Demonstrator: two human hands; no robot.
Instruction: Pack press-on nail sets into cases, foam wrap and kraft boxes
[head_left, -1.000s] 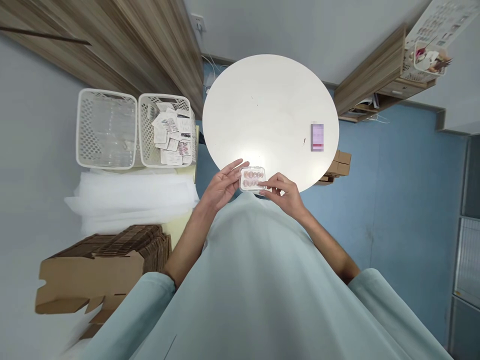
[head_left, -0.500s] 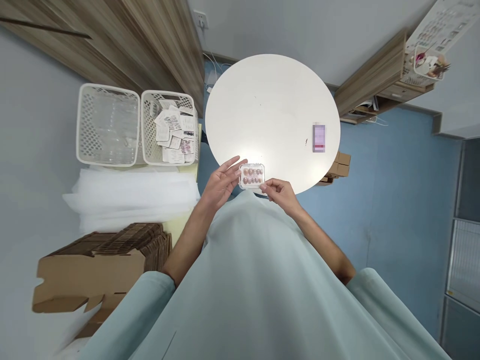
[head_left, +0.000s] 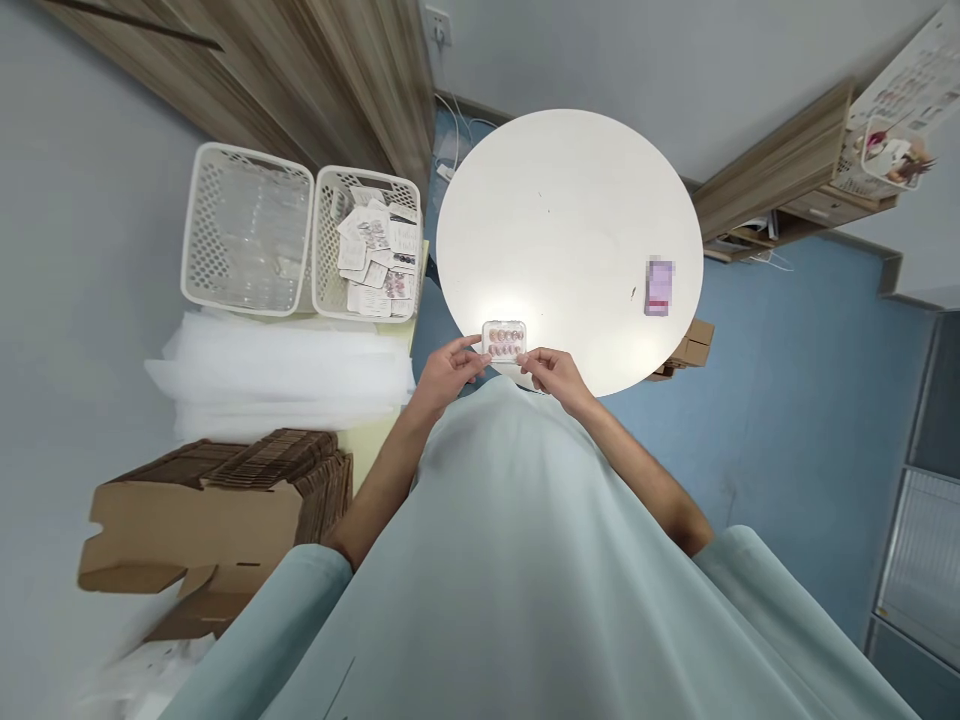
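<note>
Between two hands [head_left: 444, 376] [head_left: 559, 377], one clear case [head_left: 504, 324], ten pinkish ovals [head_left: 502, 337]

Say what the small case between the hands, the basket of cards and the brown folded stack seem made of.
Small case: probably clear, shiny plastic; its rim looks see-through.
Basket: likely smooth white plastic; regular holes pierce its wall.
Brown folded stack: matt, apparently cardboard; cut flaps show.

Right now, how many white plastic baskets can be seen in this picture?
3: the left basket, with clear plastic containers; the second basket, beside it, with white printed cards; the third basket, upper right, by the brown wooden cabinet. Others may be hidden.
</note>
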